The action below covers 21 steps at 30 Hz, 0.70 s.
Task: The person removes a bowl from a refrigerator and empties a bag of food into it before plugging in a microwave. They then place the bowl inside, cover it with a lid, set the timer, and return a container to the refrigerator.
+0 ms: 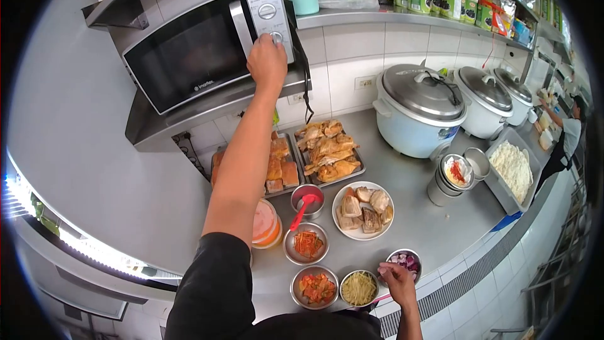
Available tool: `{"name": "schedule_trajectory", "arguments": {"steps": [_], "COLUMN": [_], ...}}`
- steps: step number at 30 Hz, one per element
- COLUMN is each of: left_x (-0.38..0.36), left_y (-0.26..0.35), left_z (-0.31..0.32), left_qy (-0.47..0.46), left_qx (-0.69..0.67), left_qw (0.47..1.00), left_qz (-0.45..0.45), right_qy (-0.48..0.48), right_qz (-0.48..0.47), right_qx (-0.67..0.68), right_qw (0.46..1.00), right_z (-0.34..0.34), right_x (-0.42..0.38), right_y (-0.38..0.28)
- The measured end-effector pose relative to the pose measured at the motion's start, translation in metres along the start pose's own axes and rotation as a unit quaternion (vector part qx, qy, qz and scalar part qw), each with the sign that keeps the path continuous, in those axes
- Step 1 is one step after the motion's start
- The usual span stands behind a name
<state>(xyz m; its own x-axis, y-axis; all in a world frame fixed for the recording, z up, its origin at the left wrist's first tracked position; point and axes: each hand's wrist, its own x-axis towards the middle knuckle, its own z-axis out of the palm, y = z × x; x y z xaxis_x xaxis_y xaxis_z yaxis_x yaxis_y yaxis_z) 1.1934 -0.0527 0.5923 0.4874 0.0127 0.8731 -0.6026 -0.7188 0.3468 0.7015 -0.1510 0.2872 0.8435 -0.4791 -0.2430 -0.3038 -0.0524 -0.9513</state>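
My left hand (267, 62) reaches up to the microwave (189, 47), its fingers closed around the lower knob (277, 37) on the control panel. The microwave door is closed, with its handle (240, 28) just left of the hand. Low on the right, my right hand (400, 283) has its fingers curled at the edge of a metal bowl of chopped purple onion (412, 260); what they hold, if anything, is hidden. Beside it stands a bowl of pale yellow strips (359, 288). Bowls of red-orange chopped pieces (317, 288) and shredded orange strips (306, 243) sit further left.
A plate of meat chunks (363, 211), a tray of roasted chicken (328, 151) and a cup with a red spoon (307, 200) occupy the counter. Large rice cookers (420, 110) line the wall. White food fills a bin (511, 172). Another person (569, 132) works far right.
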Motion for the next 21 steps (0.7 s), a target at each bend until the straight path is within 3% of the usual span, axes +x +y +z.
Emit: {"name": "schedule_trajectory", "arguments": {"steps": [4, 6, 7, 9, 12, 21], "left_x": [0.002, 0.006, 0.011, 0.023, 0.034, 0.039], "left_y": [-0.002, -0.006, -0.009, -0.014, -0.017, -0.02], "left_z": [0.0, -0.003, -0.005, -0.011, -0.018, -0.019], "left_qy": [0.016, 0.015, 0.013, -0.054, -0.106, -0.108], "left_qx": [0.033, 0.073, 0.075, 0.15, 0.187, 0.197], "left_qw": [0.999, 0.989, 0.988, 0.957, 0.927, 0.916], "left_qz": [0.039, 0.131, 0.131, 0.243, 0.307, 0.332], "right_qy": [0.004, 0.006, 0.005, 0.0, -0.014, -0.002], "right_qz": [0.008, 0.015, 0.018, 0.0, 0.003, 0.016], "right_qx": [0.04, 0.07, 0.071, 0.064, 0.042, 0.05], "right_qw": [0.999, 0.997, 0.997, 0.998, 0.999, 0.999], "right_z": [-0.002, -0.003, -0.005, -0.007, -0.009, -0.004], "right_x": [0.001, 0.001, 0.002, 0.004, 0.006, 0.005], "right_y": [0.013, 0.019, 0.023, 0.029, 0.029, 0.027]}}
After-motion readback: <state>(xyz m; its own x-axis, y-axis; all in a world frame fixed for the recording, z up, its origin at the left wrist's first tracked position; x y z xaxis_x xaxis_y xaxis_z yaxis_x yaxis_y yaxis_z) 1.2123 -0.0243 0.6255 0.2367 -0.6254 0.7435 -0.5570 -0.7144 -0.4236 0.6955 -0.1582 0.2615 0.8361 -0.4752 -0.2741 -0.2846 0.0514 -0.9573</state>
